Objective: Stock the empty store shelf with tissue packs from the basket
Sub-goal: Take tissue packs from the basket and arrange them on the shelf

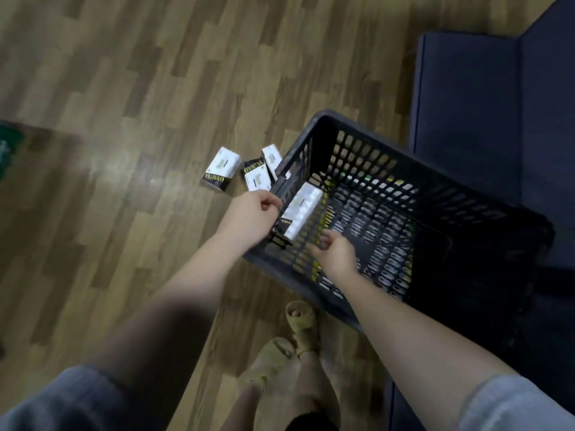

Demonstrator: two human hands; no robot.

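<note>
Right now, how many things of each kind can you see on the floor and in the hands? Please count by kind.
Tissue packs on the floor: 3
Tissue pack at the basket's rim, beside the left hand: 1
Basket: 1
Total: 5
The right hand holds nothing.

The basket [404,188] hides part of the third floor pack [271,158]; a green object [9,144] (blurred) is cut off at the left edge.
</note>
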